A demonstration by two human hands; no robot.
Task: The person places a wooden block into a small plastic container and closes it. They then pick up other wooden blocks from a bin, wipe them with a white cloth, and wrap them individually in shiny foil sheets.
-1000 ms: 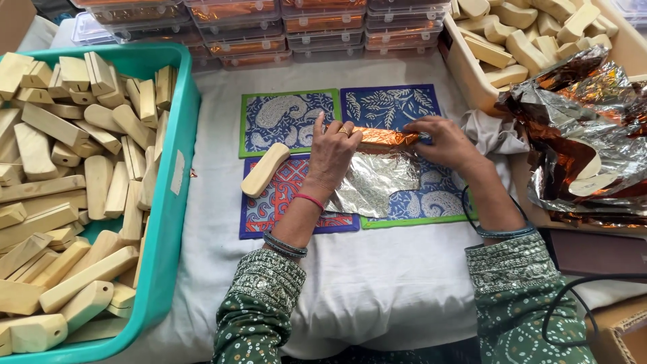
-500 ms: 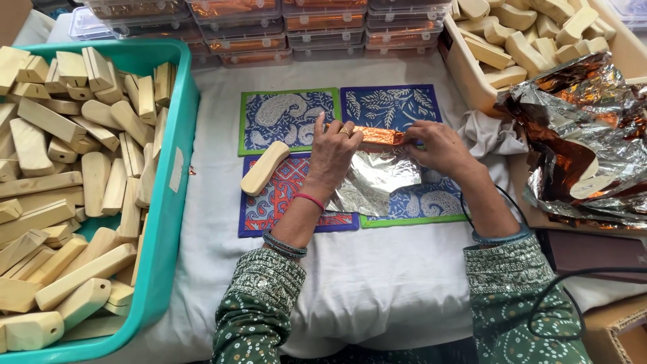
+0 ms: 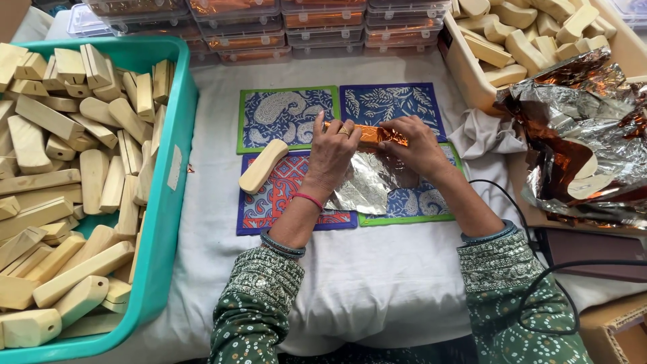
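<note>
My left hand (image 3: 332,154) and my right hand (image 3: 412,143) both press on a long piece wrapped in orange foil (image 3: 371,134). It lies on a sheet of silver foil (image 3: 367,187) spread over patterned cloth mats (image 3: 283,118). The sheet's near part lies loose under my wrists. A bare pale wooden block (image 3: 263,165) rests on the mats, just left of my left hand.
A teal tub (image 3: 172,195) full of wooden blocks fills the left side. A cream crate (image 3: 465,67) with more blocks stands at the back right, with crumpled orange-silver foil (image 3: 579,135) beside it. Clear lidded boxes (image 3: 323,17) line the back. A black cable (image 3: 539,283) loops near my right sleeve.
Both hands have rolled the orange-wrapped piece slightly toward me over the silver sheet, taking in more foil. The loose wooden block has stayed put.
</note>
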